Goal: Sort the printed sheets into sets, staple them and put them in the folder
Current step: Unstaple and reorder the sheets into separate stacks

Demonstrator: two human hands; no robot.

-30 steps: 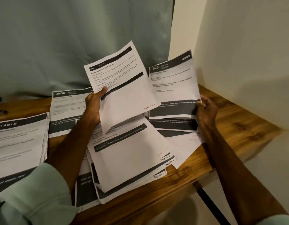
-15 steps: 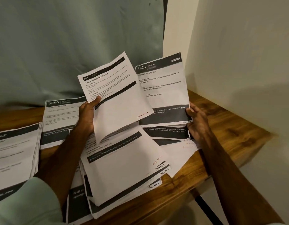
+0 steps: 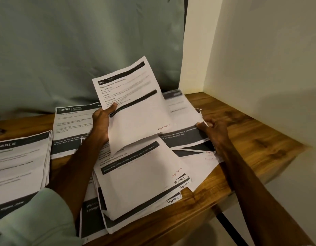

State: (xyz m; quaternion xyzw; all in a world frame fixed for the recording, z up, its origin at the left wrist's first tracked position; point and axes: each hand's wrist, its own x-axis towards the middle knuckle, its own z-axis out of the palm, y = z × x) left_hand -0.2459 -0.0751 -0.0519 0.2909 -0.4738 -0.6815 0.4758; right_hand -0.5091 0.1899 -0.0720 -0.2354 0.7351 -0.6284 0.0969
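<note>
Left hand point(image 3: 102, 125): thumb on the printed face, fingers behind, clamped on the left edge of the raised sheet point(image 3: 135, 110). Right hand point(image 3: 214, 128): fingers curled, pinching the right edge of the low sheet point(image 3: 180, 137), which lies almost flat on the pile at your right. Your hands are well apart, one sheet in each.

Relation to watch: the raised sheet hangs directly above the fanned stack point(image 3: 141, 183), its long axis tilted up and away to the right. The handwritten page mark is at its lower right corner; the digit is not legible. Your left hand is nearer that stack, so judged from here, placing the sheet is a short drop toward you.

Materials: thin white paper with black header bands, limp, bowing under its own weight. The fanned stack's corners are stepped and show page marks. Squarer stacks: the 3800 stack point(image 3: 72, 125) and the far-left stack point(image 3: 18, 166). The wooden table point(image 3: 251, 139) has a grained, glossy top. No stapler or folder identified.
</note>
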